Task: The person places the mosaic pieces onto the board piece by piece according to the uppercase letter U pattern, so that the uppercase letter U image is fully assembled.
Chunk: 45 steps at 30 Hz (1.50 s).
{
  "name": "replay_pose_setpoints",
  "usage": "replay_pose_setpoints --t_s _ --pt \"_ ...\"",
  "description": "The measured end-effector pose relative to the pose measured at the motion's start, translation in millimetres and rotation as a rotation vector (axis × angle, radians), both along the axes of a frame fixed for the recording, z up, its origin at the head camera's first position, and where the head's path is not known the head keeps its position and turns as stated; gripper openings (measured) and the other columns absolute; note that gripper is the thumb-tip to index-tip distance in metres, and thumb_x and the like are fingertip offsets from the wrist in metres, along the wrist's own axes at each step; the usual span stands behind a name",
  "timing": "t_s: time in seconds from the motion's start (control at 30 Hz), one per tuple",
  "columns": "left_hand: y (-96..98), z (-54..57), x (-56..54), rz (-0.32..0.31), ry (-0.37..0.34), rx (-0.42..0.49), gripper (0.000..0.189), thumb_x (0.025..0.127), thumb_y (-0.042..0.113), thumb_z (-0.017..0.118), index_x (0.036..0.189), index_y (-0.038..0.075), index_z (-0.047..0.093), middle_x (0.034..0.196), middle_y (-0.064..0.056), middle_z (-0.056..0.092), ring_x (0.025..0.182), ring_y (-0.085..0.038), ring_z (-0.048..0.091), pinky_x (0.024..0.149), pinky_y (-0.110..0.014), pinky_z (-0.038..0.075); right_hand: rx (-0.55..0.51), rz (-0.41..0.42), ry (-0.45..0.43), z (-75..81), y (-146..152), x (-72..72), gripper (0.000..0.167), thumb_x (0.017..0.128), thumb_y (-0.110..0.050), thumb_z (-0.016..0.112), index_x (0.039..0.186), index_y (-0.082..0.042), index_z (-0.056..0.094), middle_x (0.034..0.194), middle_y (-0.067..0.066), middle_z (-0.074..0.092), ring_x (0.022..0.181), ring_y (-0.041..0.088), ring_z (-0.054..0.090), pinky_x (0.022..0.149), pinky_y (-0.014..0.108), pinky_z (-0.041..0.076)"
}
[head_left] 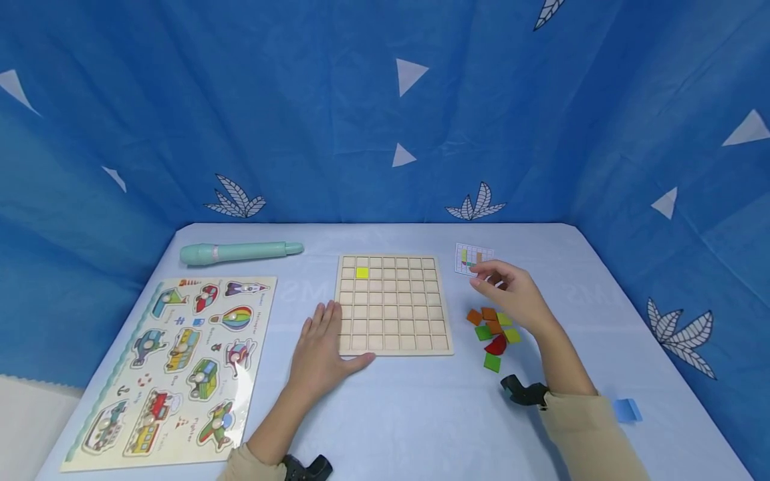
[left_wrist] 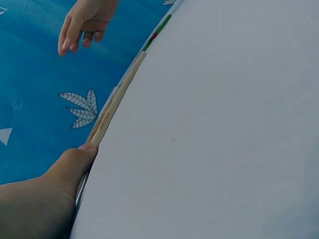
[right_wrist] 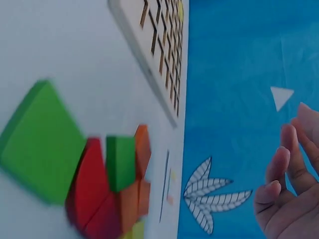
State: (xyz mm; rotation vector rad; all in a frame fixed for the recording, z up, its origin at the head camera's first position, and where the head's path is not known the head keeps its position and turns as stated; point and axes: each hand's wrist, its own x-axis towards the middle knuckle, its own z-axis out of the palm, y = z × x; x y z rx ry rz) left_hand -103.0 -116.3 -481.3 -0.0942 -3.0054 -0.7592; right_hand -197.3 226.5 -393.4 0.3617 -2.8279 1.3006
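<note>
A wooden grid board (head_left: 394, 354) lies mid-table, with one yellow square tile (head_left: 362, 273) in an upper-left cell. My left hand (head_left: 321, 354) rests at its lower left corner, fingers extended along the left edge and thumb against the front edge. Above the table, by a small printed pattern card (head_left: 460, 257), hovers my right hand (head_left: 511, 290). Its fingers are loosely bent and no piece shows between them; the hand covers part of the card. Below it lie loose tiles: a red rounded piece (head_left: 496, 345), a green square (head_left: 492, 362) and several orange, green and yellow-green ones.
On the left lies a vehicle picture puzzle board (head_left: 259, 354). A mint-green microphone-shaped object (head_left: 240, 252) sits behind it. A small blue object (head_left: 627, 410) lies near the right sleeve. Blue patterned cloth (head_left: 385, 120) hangs around the table's back and sides.
</note>
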Motion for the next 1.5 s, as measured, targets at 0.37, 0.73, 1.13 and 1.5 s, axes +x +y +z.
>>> replay_pose_setpoints --t_s 0.37,0.73,1.13,1.5 --pt "-1.2 -2.3 0.6 -0.003 0.023 -0.019 0.123 0.073 0.074 0.070 0.156 -0.002 0.020 0.164 -0.018 0.020 0.154 -0.034 0.015 0.125 -0.054 0.014 0.016 -0.124 -0.019 -11.0 37.5 11.0 0.038 0.095 -0.042 0.065 0.122 -0.015 0.067 0.103 0.005 0.063 0.092 0.020 0.054 0.071 0.020 0.049" --pt "-3.5 -2.9 0.3 -0.005 0.024 -0.040 0.122 0.074 0.076 0.066 0.156 -0.001 0.019 0.164 -0.017 0.019 0.155 -0.033 0.014 0.125 -0.053 0.013 -0.012 -0.149 -0.042 -22.6 53.8 15.9 0.043 0.095 -0.044 0.064 0.123 -0.011 0.067 0.110 0.003 0.063 0.094 0.018 0.053 0.072 0.019 0.049" --pt "-3.6 -2.9 0.1 -0.005 0.029 -0.049 0.122 0.074 0.076 0.066 0.156 -0.001 0.019 0.164 -0.017 0.020 0.154 -0.033 0.014 0.125 -0.053 0.013 -0.018 -0.163 -0.052 -36.8 65.7 17.2 0.044 0.095 -0.043 0.064 0.124 -0.010 0.067 0.110 0.004 0.064 0.093 0.016 0.054 0.071 0.019 0.050" --pt "-2.8 -2.9 0.2 -0.008 0.026 -0.051 0.122 0.074 0.076 0.067 0.156 -0.002 0.020 0.164 -0.017 0.019 0.154 -0.033 0.014 0.125 -0.054 0.013 -0.013 -0.183 -0.080 -48.6 72.8 17.5 0.042 0.095 -0.044 0.064 0.123 -0.012 0.067 0.109 0.005 0.064 0.088 0.018 0.055 0.065 0.026 0.052"
